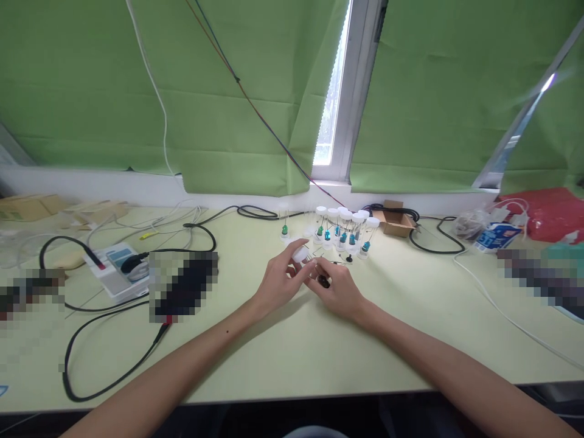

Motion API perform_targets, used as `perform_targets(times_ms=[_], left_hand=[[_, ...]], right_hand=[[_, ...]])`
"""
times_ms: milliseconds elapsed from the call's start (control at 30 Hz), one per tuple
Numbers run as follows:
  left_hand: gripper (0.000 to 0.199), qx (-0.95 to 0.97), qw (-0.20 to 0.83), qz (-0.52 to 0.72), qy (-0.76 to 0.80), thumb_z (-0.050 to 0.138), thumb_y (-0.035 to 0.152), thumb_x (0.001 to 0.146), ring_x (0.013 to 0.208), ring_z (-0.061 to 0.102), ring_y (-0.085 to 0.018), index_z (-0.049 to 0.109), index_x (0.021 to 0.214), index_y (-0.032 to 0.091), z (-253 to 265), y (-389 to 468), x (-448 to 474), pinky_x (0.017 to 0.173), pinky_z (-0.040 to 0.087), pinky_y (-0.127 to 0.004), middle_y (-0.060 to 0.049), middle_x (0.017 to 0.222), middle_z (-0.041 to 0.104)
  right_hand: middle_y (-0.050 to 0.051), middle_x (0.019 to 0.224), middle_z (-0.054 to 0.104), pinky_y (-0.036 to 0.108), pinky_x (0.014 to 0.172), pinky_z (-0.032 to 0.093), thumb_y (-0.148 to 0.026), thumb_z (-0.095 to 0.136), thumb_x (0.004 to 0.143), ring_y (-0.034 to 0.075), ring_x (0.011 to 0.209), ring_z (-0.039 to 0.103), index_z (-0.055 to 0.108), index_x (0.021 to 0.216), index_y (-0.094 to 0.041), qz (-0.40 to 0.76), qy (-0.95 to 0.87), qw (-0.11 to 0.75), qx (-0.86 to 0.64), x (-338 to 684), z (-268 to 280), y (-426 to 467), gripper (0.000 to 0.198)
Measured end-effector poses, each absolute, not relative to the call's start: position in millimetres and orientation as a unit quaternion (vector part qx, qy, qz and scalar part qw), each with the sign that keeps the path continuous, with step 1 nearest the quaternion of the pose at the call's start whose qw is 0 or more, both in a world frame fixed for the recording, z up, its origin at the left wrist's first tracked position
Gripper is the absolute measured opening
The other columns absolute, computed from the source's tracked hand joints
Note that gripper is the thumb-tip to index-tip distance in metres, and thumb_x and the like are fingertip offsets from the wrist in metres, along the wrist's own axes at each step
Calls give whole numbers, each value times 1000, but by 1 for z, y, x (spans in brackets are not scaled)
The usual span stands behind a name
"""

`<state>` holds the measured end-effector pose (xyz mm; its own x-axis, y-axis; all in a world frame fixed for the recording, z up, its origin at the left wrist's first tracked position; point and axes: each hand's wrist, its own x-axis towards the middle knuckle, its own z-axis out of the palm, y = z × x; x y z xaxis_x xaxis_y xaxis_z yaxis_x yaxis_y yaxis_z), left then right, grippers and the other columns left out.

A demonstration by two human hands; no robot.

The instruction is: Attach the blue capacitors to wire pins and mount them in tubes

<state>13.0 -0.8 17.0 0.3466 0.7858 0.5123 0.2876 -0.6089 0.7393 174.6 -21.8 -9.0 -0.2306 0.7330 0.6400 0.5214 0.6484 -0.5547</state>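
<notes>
Green curtains (237, 91) hang behind a pale yellow-green surface (283, 347), parted at a narrow strip of window (335, 91). Near the middle of the surface, toward its far edge, stands a cluster of small clear vials with white caps (347, 230), each holding something blue-green; one more vial (285, 230) stands apart just to their left. Both hands meet just in front of this cluster. The left hand (278, 281) pinches a small white cap-like piece (301, 253) between thumb and fingertips, with thin wire leads showing beside it. The right hand (337, 291) is curled, its fingertips pressed around a small dark part (323, 281) that touches or nearly touches what the left hand holds; exactly what it grips is too small to tell. A tiny black piece (349, 259) lies on the surface between the hands and the vials.

The step in hand looks like joining or fitting small parts at the fingertips. A next move here would call for fine alignment of the thin leads and a steady pinch with both hands.

Toward the left edge lie black cables (91, 359) and a white device (116, 271); an open cardboard box (395, 220) sits by the far edge, right of the vials.
</notes>
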Motion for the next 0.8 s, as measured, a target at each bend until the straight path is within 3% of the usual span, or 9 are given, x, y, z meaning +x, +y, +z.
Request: perform_targets(times_ms=[367,800], left_hand=[[43,748,323,466,344,52,41,89,60,46,-10,55,128,21,10,-1,13,55,42,-20,1,71,55],[42,757,314,462,338,54,40,89,62,48,-10,57,126,20,13,-1,11,54,42,-20,0,75,59]], right_hand=[[-3,67,56,23,56,37,-32,55,90,10,57,46,58,104,-18,172,-770,463,-403,173,-12,-21,20],[-3,67,56,23,55,35,-32,55,89,10,56,46,55,96,-19,200,-772,455,-396,172,-11,-23,15]])
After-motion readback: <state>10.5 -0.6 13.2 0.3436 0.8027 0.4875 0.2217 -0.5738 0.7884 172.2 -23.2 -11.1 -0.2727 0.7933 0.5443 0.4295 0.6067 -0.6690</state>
